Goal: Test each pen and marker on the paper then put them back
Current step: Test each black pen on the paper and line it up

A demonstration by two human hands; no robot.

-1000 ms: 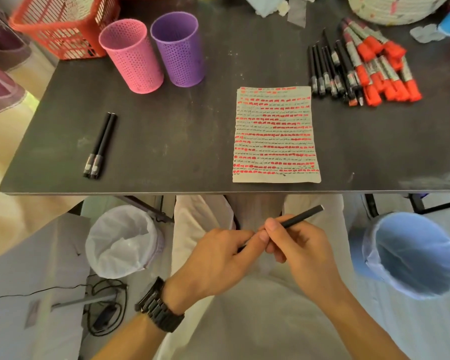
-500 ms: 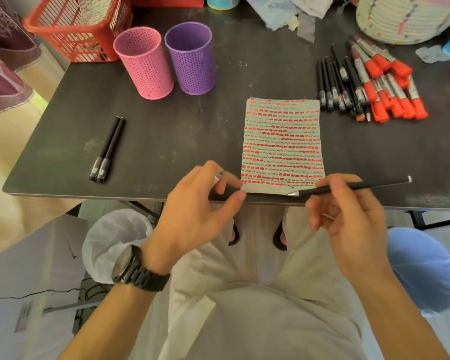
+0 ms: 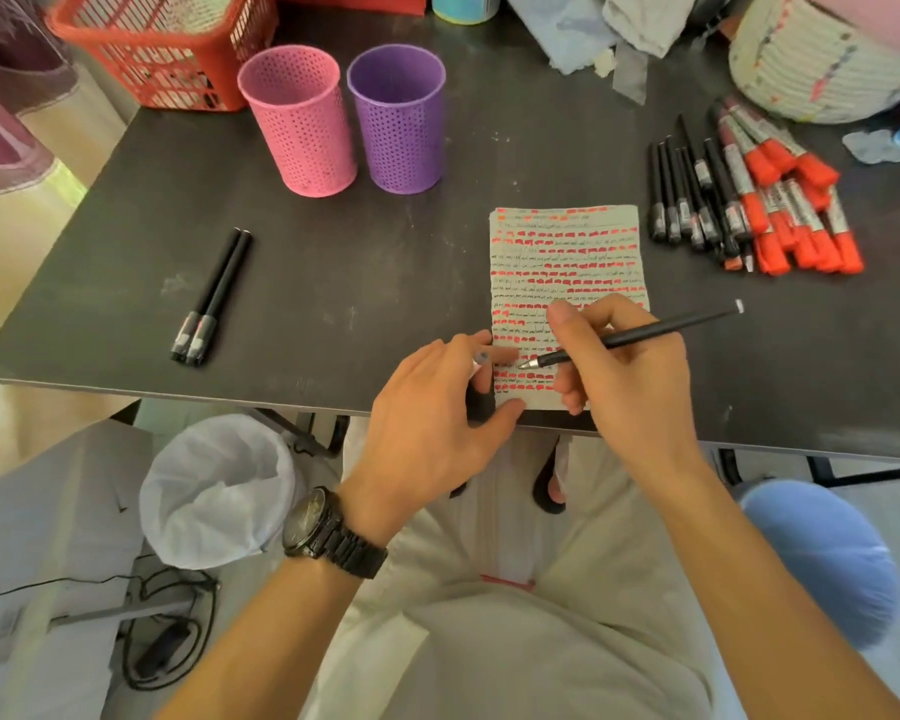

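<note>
so the person's right hand (image 3: pixel 624 366) has its fingers curled round a thin black pen (image 3: pixel 661 330), held the usual writing way, with the tip down on the paper (image 3: pixel 567 241) close to its lower left part; the back end of the pen sticks up and out to the right; the paper lies flat on the dark table (image 3: pixel 385 283) right at the near edge and it's packed with rows of red dashes and little black scribbles; the left hand (image 3: pixel 432 407) sits at the paper's lower left corner, thumb on the edge of the sheet, fingers curled in, pinching a small greyish bit that looks like the cap (image 3: pixel 481 356), though it's mostly hidden so don't quote me; there's a black watch (image 3: pixel 333 537) on that wrist; two black pens (image 3: pixel 214 298) lie side by side, capped, well off to the left; the pink cup (image 3: pixel 300 122) and the purple cup (image 3: pixel 398 122) stand upright next to each other at the back; on the right there's a bunch of black pens (image 3: pixel 687 200) lying beside a heap of red-capped markers (image 3: pixel 791 210), just right of the paper's top.
</note>
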